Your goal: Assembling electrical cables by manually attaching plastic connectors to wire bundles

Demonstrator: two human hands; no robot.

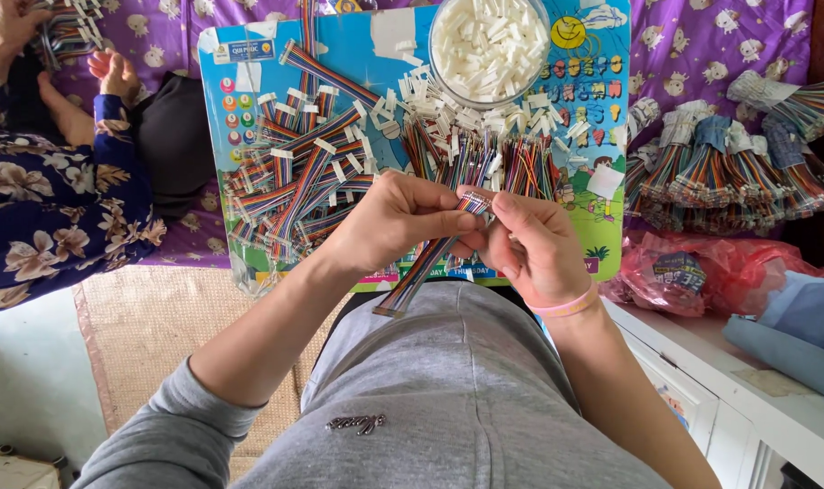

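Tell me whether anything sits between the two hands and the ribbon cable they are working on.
Nothing visible does. The left hand and right hand both already pinch the upper end of the multicoloured ribbon cable, which hangs down toward the lap; the fingertips hide its very tip.

one round bowl (441, 63) of connectors, one colourful board (611, 136), one red bag (702, 272)

A bowl of connectors (489, 45) sits on the board (222, 100), cable bundles (729, 167) to its right.
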